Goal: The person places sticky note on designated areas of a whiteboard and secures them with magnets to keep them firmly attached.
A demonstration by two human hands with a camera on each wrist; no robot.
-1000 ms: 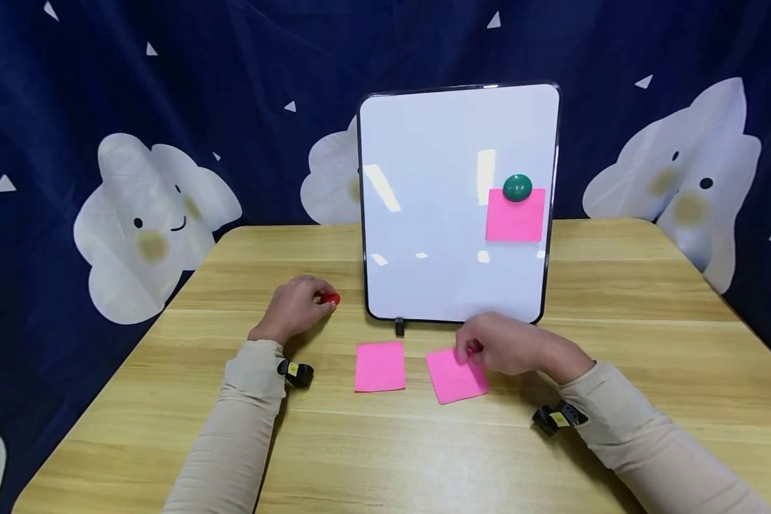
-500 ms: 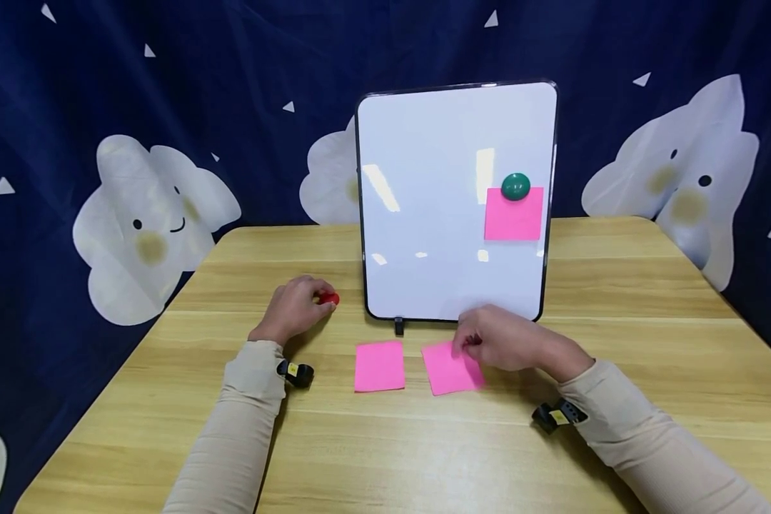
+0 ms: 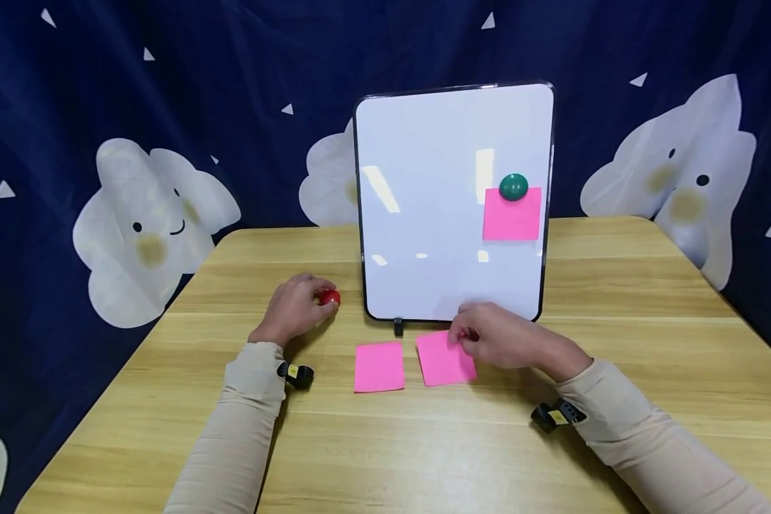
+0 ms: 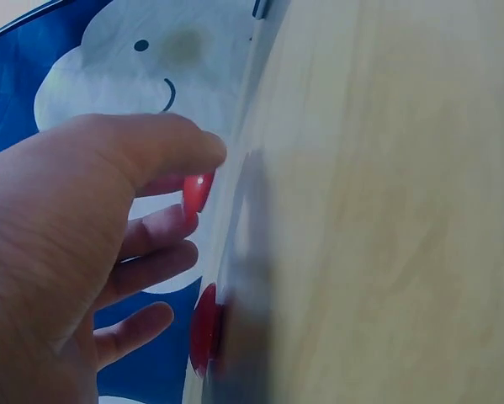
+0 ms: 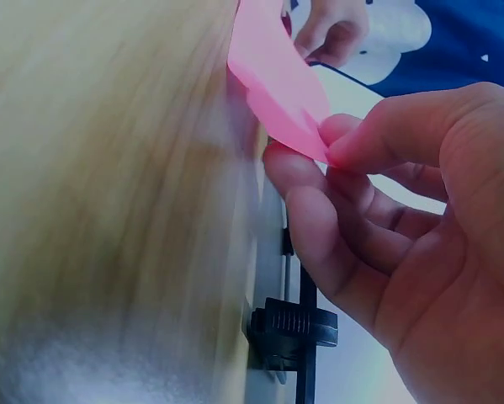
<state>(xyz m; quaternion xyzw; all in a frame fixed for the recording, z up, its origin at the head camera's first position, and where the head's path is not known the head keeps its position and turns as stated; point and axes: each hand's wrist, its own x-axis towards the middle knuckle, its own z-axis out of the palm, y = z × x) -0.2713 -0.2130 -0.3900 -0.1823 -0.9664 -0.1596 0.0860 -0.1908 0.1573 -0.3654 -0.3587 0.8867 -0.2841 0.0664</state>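
1. Left hand (image 3: 292,308) pinches a red magnet (image 3: 331,298), left of frame centre.
2. Right hand (image 3: 504,335) pinches a pink note (image 3: 440,363), at the lower centre.
3. This note has shifted slightly up and leftward since earlier.

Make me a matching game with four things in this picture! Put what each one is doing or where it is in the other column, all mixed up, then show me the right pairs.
Things:
1. Green magnet
2. Whiteboard
3. Left hand
4. Right hand

Matches:
A. Pinching a pink note
B. Overlapping the top edge of the note on the board
C. Holding a red magnet
D. Standing on the table

Right pairs: 1-B, 2-D, 3-C, 4-A
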